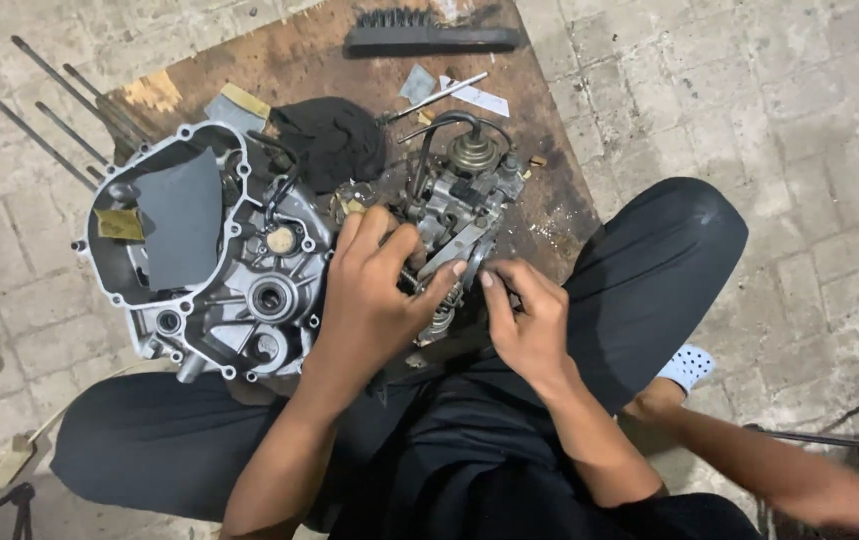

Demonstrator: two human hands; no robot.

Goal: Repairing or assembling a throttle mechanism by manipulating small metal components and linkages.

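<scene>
The wooden bench (290,60) carries a grey engine crankcase (215,255) at nine o'clock. At centre sits the carburetor (455,205). The left hand (370,295) is curled around its lower body, steadying it. The right hand (525,320) pinches a small part at its four o'clock side; fine fingertip fitting looks underway.

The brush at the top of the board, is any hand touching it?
No, the brush lies alone at the far edge of the board, while the left hand and the right hand are both on the carburetor.
</scene>
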